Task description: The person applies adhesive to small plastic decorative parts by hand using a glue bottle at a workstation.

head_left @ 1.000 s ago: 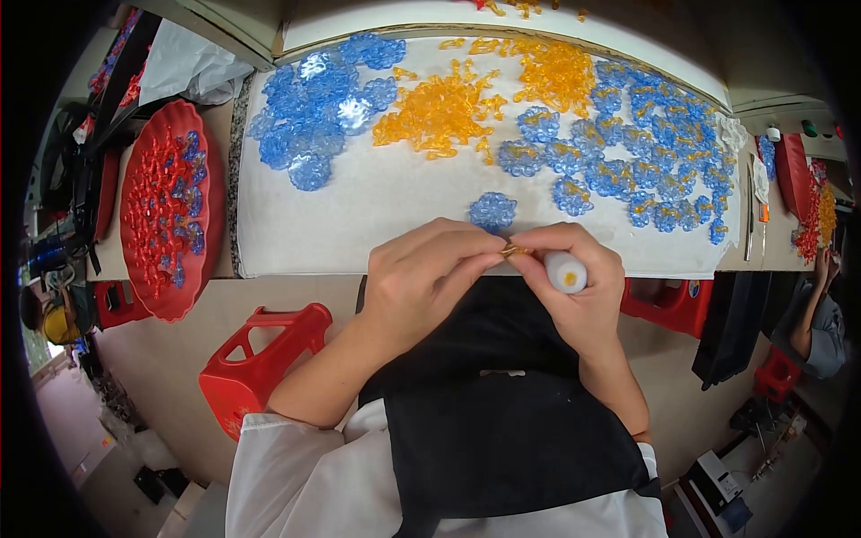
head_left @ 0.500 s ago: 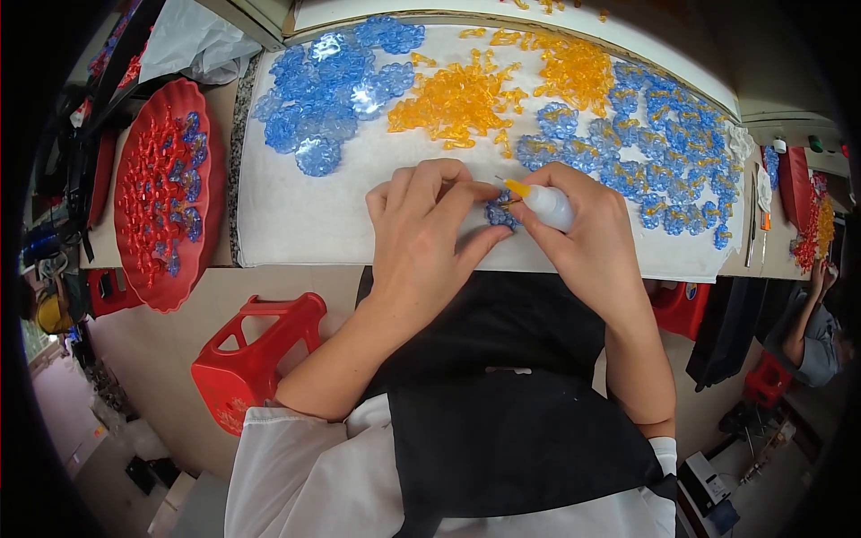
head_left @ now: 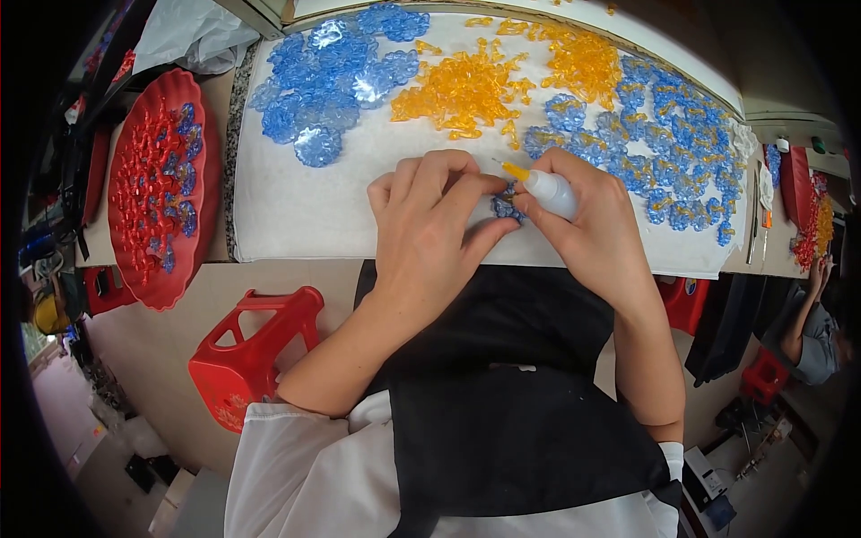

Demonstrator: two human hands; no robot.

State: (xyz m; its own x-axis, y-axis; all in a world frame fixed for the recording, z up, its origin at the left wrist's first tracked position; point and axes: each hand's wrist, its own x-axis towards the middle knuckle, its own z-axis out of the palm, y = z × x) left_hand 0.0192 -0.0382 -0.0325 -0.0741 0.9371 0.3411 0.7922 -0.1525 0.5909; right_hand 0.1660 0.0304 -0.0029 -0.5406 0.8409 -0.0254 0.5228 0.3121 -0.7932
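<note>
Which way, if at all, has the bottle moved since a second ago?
Yes, away from the person: the bottle was at the front edge of the sheet; now, in the right hand, it is farther in from that edge.

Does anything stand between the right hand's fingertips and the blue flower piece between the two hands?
Nothing visible does. The right hand and left hand both reach the blue flower piece, partly hiding it; the white bottle in the right hand does not block the way.
</note>
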